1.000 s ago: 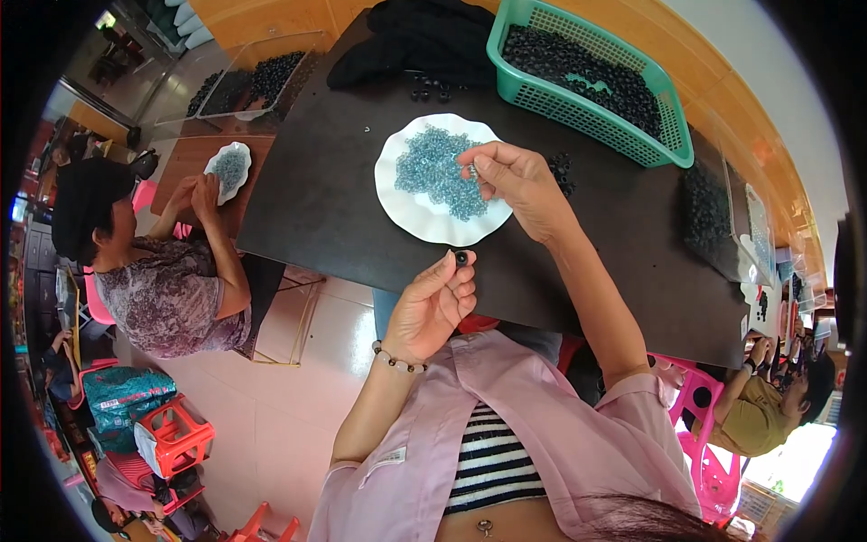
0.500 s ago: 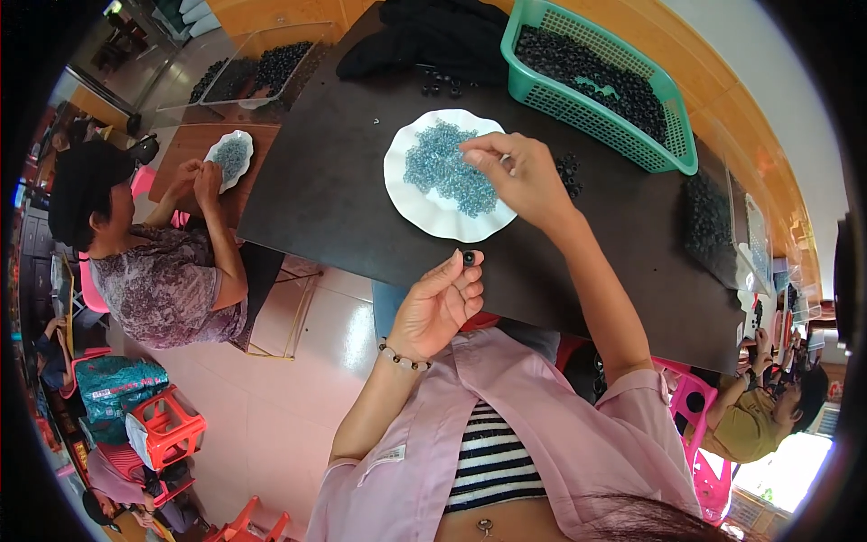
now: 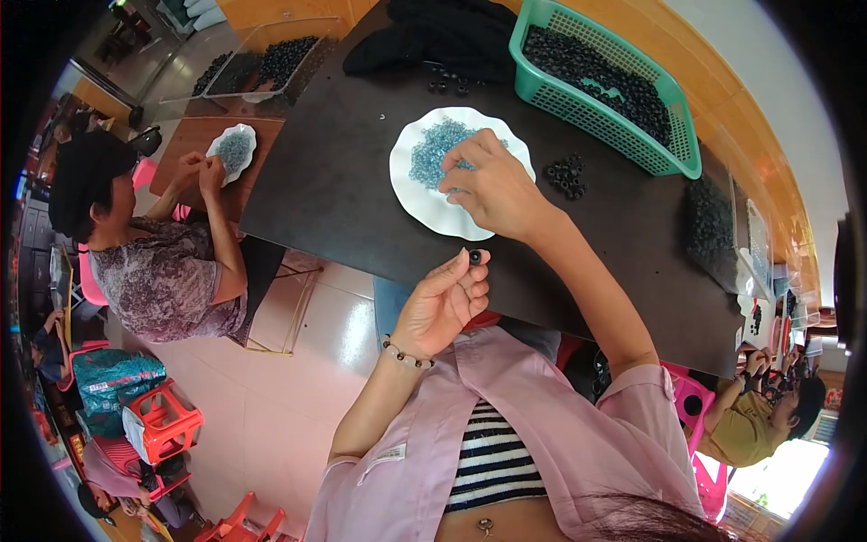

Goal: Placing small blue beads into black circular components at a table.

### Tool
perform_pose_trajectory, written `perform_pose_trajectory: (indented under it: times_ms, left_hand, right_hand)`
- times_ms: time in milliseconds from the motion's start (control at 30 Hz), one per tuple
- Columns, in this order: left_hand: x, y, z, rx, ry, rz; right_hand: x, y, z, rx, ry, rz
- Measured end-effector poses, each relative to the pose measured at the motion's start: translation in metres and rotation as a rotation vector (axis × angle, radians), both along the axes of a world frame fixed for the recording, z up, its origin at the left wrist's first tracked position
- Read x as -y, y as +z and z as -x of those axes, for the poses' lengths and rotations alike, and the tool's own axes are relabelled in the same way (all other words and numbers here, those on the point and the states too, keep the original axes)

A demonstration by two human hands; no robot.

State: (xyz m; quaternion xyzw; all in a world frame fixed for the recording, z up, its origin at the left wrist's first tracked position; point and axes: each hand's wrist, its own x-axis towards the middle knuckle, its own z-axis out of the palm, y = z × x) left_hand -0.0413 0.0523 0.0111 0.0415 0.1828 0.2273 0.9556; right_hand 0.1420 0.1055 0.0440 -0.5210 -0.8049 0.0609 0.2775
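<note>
My left hand [image 3: 442, 303] pinches a small black ring-shaped piece [image 3: 475, 256] between thumb and forefinger, just off the table's near edge. Over a white scalloped plate [image 3: 415, 210] hovers my right hand [image 3: 492, 185], its bent fingers apart above small translucent blue beads [image 3: 438, 149]. Whether its fingertips touch a bead is too small to tell. The beads lie heaped on the plate's far left part, partly covered by my right hand.
A green basket [image 3: 603, 116] of black pieces stands at the far right. Loose black pieces [image 3: 566, 176] lie beside the plate. Black cloth [image 3: 433, 41] covers the far edge. A clear box [image 3: 713, 221] sits right. At left, a co-worker [image 3: 163, 253] handles beads at another plate [image 3: 237, 167].
My right hand has moved toward me and left over the plate, and its fingers have spread from a pinch. My left hand keeps hold of the black piece, nearly still.
</note>
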Motion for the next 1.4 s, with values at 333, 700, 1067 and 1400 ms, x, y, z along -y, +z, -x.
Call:
perform_pose_trajectory:
  times_ms: [333, 700, 1067, 1400]
  left_hand:
    - [-0.002, -0.003, 0.001, 0.052, 0.007, 0.012]
    - [-0.003, -0.004, 0.001, 0.054, 0.01, 0.017]
    - [-0.002, -0.003, 0.001, 0.058, 0.003, 0.01]
    - [-0.001, -0.002, 0.002, 0.058, 0.008, 0.0]
  right_hand:
    - [-0.007, -0.015, 0.013, 0.134, -0.097, -0.083]
    - [-0.003, -0.008, 0.003, -0.091, 0.075, -0.027]
    - [0.001, -0.007, -0.003, -0.05, 0.012, 0.007]
    - [0.001, -0.012, 0.001, 0.005, -0.01, 0.002]
